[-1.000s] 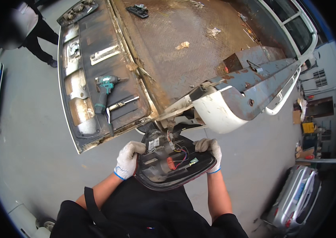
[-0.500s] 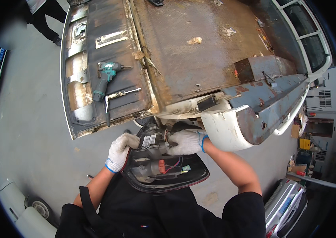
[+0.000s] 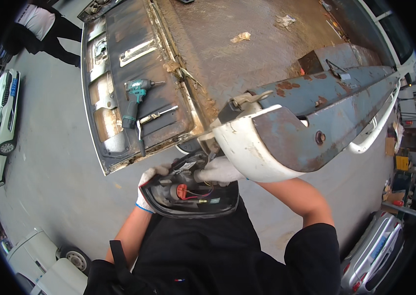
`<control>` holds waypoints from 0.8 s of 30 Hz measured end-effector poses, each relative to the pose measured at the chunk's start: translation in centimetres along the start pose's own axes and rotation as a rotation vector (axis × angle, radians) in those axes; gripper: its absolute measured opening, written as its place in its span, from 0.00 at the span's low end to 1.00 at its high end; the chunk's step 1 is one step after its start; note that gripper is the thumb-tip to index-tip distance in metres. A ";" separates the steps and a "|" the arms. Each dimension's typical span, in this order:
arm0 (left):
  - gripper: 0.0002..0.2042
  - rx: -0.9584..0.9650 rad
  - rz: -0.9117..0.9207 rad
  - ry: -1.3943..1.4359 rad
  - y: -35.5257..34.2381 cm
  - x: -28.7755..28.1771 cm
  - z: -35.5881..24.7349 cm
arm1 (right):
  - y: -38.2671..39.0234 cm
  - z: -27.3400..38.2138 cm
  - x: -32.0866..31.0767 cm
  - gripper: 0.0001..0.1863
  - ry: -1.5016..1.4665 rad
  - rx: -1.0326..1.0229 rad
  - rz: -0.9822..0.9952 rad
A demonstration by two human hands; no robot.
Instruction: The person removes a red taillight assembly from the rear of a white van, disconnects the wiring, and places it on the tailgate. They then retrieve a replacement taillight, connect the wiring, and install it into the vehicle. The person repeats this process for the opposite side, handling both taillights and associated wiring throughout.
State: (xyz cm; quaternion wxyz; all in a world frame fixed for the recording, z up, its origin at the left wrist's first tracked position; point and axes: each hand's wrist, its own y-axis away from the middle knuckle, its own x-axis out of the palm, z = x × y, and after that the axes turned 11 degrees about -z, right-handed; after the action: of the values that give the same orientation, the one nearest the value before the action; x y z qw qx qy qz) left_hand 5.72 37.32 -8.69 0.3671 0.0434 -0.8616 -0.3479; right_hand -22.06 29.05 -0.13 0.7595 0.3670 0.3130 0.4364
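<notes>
A black vehicle tail light (image 3: 195,212) is turned with its back up in front of my waist. My left hand (image 3: 151,180), in a white knit glove, is closed round its left edge. My right hand (image 3: 221,170), gloved the same, reaches into the back of the housing from the right. Its fingers are bent close to the wiring, and what they pinch is hidden. A red-orange bulb socket (image 3: 182,191) with thin wires sits in the housing, near a small pale green connector (image 3: 215,200).
Just beyond my right forearm juts the white rounded corner (image 3: 252,145) of a rusty truck bed (image 3: 208,49). On the lowered tailgate (image 3: 164,98) lie a teal cordless driver (image 3: 135,101) and a ratchet wrench (image 3: 156,116). Parked cars and another person (image 3: 46,29) stand around.
My view has shifted, with the truck corner now nearer and covering part of my right wrist. The tail light has tilted and moved slightly left, and my right hand has gone deeper into it.
</notes>
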 end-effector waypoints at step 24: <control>0.32 0.344 0.104 -0.201 -1.3 3.4 0.5 | -4.7 -10.4 5.5 0.30 -0.506 -0.285 -0.813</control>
State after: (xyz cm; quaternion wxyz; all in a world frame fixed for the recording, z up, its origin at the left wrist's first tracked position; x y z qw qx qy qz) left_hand 2.70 35.51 -7.74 0.2837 0.0260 -0.9417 -0.1789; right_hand -25.93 35.28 -10.42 0.9630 0.2020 0.1738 0.0410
